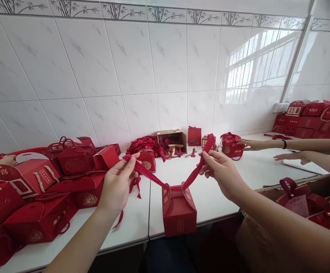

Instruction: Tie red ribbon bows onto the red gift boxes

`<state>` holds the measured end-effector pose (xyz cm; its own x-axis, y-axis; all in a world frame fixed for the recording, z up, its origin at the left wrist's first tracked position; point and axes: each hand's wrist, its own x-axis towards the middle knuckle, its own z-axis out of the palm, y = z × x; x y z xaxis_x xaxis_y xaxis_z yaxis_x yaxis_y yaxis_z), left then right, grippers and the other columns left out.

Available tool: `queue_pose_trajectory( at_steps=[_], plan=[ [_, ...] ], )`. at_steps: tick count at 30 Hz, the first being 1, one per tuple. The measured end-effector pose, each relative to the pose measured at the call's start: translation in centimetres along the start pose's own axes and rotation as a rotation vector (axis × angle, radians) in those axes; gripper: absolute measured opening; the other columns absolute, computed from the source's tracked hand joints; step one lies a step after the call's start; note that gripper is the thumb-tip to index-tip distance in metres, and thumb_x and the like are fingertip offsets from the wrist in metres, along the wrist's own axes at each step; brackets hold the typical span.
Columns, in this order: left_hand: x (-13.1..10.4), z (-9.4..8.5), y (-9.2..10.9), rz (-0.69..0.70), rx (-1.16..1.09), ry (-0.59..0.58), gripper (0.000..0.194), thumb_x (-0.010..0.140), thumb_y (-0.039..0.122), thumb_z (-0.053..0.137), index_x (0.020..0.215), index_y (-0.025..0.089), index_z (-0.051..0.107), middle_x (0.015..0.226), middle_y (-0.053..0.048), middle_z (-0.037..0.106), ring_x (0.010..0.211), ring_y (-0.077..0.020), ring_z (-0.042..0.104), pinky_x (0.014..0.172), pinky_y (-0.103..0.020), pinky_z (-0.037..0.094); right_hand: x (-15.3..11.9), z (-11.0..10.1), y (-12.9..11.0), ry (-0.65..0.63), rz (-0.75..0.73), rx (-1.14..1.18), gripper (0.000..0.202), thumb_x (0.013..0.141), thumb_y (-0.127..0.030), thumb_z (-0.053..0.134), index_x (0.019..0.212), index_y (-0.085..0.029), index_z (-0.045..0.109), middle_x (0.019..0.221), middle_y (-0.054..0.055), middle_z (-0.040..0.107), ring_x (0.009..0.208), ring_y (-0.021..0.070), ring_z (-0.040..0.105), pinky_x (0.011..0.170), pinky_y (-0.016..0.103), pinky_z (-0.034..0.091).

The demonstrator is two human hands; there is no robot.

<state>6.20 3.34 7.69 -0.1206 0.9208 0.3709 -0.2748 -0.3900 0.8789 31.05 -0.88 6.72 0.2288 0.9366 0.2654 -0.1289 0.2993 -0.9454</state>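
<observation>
A small red gift box (179,216) sits at the front edge of the white table, its rounded flaps raised. Red ribbon (150,176) runs through the top of the box and rises on both sides in a V. My left hand (118,184) pinches the left end of the ribbon between thumb and fingers, above and left of the box. On the other side, my right hand (220,170) pinches the right end, whose tip sticks up past the fingers.
Red boxes (76,159) are piled at left. Behind stand a ribbon heap (145,146) and an open cardboard box (171,132). At right, another person's hands (256,145) reach over the white table (165,170) toward a red box (231,147); a carton (270,193) holds more.
</observation>
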Motion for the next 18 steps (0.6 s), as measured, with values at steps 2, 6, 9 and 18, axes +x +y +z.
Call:
queue_pose_trajectory(
  at_steps=[2, 6, 9, 18],
  plan=[
    [0.5, 0.4, 0.5, 0.054, 0.050, 0.015, 0.028, 0.065, 0.032, 0.076, 0.091, 0.021, 0.072, 0.088, -0.001, 0.069, 0.079, -0.0102, 0.060, 0.065, -0.017, 0.048, 0.2, -0.1, -0.4, 0.010, -0.067, -0.096, 0.030, 0.075, -0.048, 0.062, 0.072, -0.019, 0.059, 0.071, -0.001, 0.057, 0.064, 0.0113, 0.054, 0.055, 0.024, 0.036],
    [0.9, 1.2, 1.3, 0.120, 0.112, -0.014, 0.026, 0.064, 0.031, 0.076, 0.088, 0.021, 0.073, 0.095, -0.003, 0.072, 0.098, -0.0167, 0.061, 0.086, -0.024, 0.047, 0.4, 0.2, -1.3, 0.041, -0.152, -0.204, 0.027, 0.073, -0.045, 0.065, 0.071, -0.019, 0.058, 0.066, -0.001, 0.057, 0.065, 0.0128, 0.053, 0.058, 0.026, 0.037],
    [1.0, 1.9, 2.0, 0.131, 0.153, -0.089, 0.026, 0.070, 0.034, 0.071, 0.092, 0.020, 0.072, 0.098, -0.003, 0.071, 0.104, -0.0174, 0.059, 0.092, -0.025, 0.044, 0.6, 0.7, -2.0, 0.043, -0.187, -0.236, 0.027, 0.076, -0.045, 0.061, 0.069, -0.019, 0.059, 0.067, -0.001, 0.057, 0.066, 0.0131, 0.052, 0.059, 0.026, 0.036],
    [2.3, 3.4, 4.3, 0.282, 0.120, -0.062, 0.022, 0.069, 0.033, 0.072, 0.087, 0.020, 0.073, 0.089, -0.003, 0.071, 0.083, -0.0142, 0.061, 0.077, -0.025, 0.047, 1.2, 1.6, -2.9, -0.006, -0.251, -0.204, 0.029, 0.075, -0.045, 0.062, 0.085, -0.018, 0.066, 0.081, 0.004, 0.065, 0.072, 0.0142, 0.054, 0.064, 0.028, 0.039]
  ],
)
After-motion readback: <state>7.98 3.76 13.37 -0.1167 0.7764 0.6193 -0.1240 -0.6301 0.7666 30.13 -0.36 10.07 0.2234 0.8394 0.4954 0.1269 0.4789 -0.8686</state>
